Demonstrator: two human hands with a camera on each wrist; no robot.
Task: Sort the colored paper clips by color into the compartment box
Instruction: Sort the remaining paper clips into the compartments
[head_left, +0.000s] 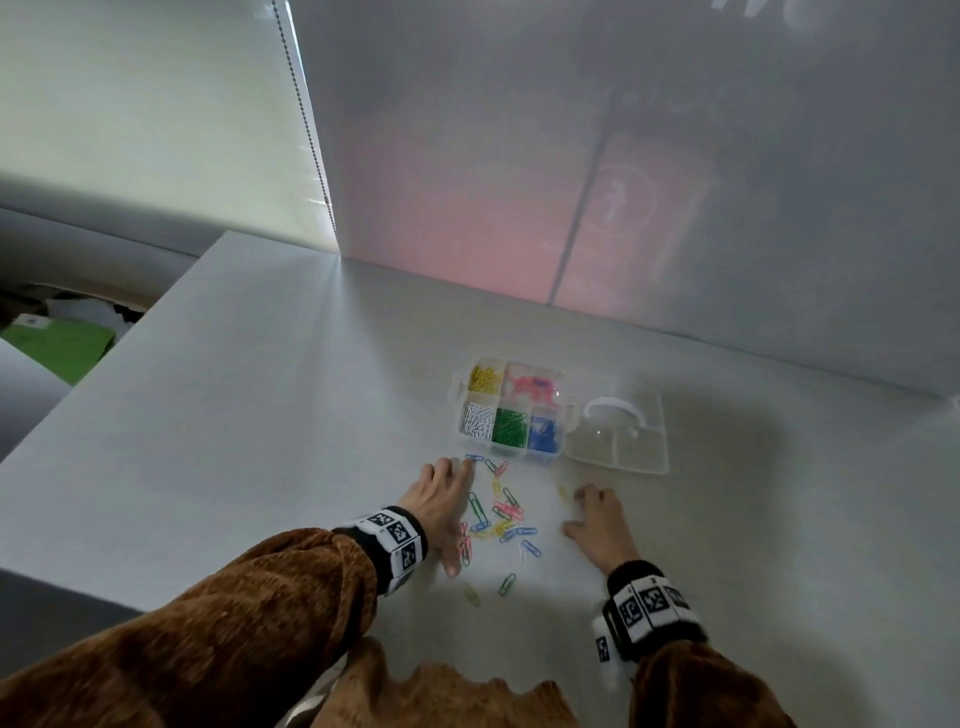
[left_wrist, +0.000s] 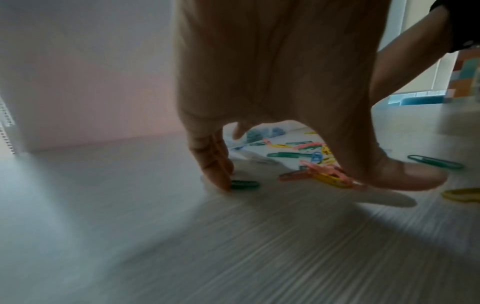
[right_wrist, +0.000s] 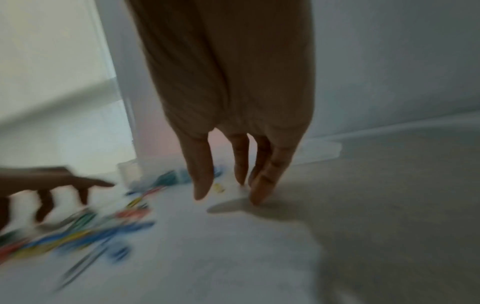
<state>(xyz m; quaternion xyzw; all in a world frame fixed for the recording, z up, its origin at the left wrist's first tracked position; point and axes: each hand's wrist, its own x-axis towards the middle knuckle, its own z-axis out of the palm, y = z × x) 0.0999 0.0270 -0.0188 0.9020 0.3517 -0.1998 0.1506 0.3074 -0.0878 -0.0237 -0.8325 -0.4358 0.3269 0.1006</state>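
Note:
A clear compartment box (head_left: 570, 410) stands on the table, with yellow, pink, white, green and blue clips in separate cells. Loose paper clips (head_left: 501, 519) of mixed colours lie in front of it. My left hand (head_left: 441, 504) is spread flat over the pile's left edge. Its index fingertip reaches a blue clip (head_left: 474, 458) beside the box. In the left wrist view a fingertip (left_wrist: 218, 176) touches a dark green clip (left_wrist: 245, 184), and the thumb (left_wrist: 400, 176) lies over pink and yellow clips. My right hand (head_left: 584, 512) stands on its straight fingertips (right_wrist: 257, 195) next to a yellow clip (head_left: 563, 491), holding nothing.
The box's clear lid (head_left: 618, 434) with a white handle lies open to the right of the box. A frosted wall panel (head_left: 623, 182) rises just behind. The table edge (head_left: 104, 374) drops off at the left. Stray green (head_left: 506, 584) and yellow clips lie nearer me.

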